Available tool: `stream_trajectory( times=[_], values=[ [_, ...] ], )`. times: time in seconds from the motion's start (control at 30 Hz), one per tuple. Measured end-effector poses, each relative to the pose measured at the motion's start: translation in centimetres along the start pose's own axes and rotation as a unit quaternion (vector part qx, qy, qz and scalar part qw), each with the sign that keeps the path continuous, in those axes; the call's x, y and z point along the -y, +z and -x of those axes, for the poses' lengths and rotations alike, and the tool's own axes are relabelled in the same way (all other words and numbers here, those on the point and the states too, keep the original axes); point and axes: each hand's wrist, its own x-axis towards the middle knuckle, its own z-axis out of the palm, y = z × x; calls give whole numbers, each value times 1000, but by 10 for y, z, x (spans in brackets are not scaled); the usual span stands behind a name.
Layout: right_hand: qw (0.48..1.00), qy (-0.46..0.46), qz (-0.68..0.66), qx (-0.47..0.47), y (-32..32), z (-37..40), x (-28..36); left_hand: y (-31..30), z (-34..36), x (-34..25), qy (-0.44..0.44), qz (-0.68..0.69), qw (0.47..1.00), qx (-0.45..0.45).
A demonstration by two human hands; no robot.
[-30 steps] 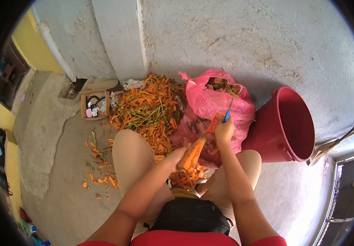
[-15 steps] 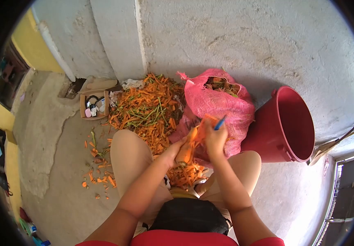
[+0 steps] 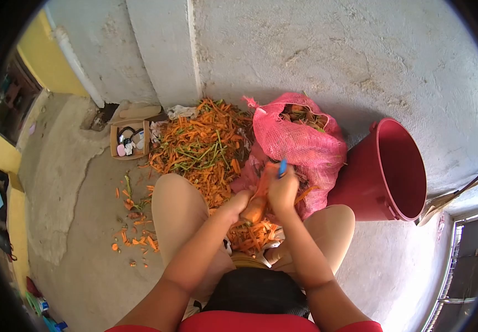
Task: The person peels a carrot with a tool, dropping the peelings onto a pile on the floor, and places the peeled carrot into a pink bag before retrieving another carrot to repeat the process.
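Between my knees, my left hand (image 3: 235,206) is closed around a thick carrot (image 3: 255,210), whose blunt end tilts down toward me. My right hand (image 3: 283,191) is closed on a peeler with a blue handle (image 3: 282,167), right against the carrot; the blade is hidden by the fingers and blurred. A thin orange strip (image 3: 307,193) sticks out beside the right hand. Carrot peelings (image 3: 254,237) lie on the ground below the hands. A large heap of orange peelings and green stalks (image 3: 203,141) rises beyond my left knee.
A pink mesh sack (image 3: 300,138) with scraps in its mouth stands ahead, beside a tilted dark red bucket (image 3: 355,180). Left of the heap sits a small cardboard box (image 3: 130,155) holding a cable. Scattered carrot bits (image 3: 137,242) lie on the concrete floor; a grey wall (image 3: 305,50) closes the back.
My right hand has moved slightly down and left along the carrot, and the blue handle has turned more upright. An orange strip now shows beside that hand. My left hand keeps its hold.
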Motion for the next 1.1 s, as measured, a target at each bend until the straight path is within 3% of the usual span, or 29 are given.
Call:
stream_trajectory(
  times=[0.07,0.13,0.23,0.33,0.37,0.47,0.57,0.67,0.87,1.0,1.07,1.1],
  values=[
    [992,96,59,-54,-2,-34,-35,-1,3,0,-2,-56,998,28],
    [990,83,83,-76,-6,-58,-65,4,15,5,7,-76,997,31],
    [961,148,157,-171,-9,-82,-117,3,16,5,21,0,998,66],
    [969,128,-100,-188,-29,-76,-93,-3,12,0,18,19,999,20],
    [976,115,-85,-165,-30,-70,-82,-6,9,-1,18,11,1000,-7],
    [971,17,-216,-97,-26,-31,-18,-4,-2,0,39,70,997,-17],
    [960,37,-277,9,-22,10,23,-9,-9,3,34,156,984,82],
    [971,70,-222,58,-20,24,31,5,-2,1,24,193,980,36],
    [995,42,-57,69,-15,13,19,-3,-7,0,17,32,999,22],
    [985,106,-124,-57,-11,-55,-57,-3,17,1,1,-50,995,89],
    [985,65,73,-145,-17,-78,-91,-10,14,7,28,-66,990,120],
    [983,83,49,-159,-22,-83,-100,-6,18,3,30,-39,991,123]
  ],
)
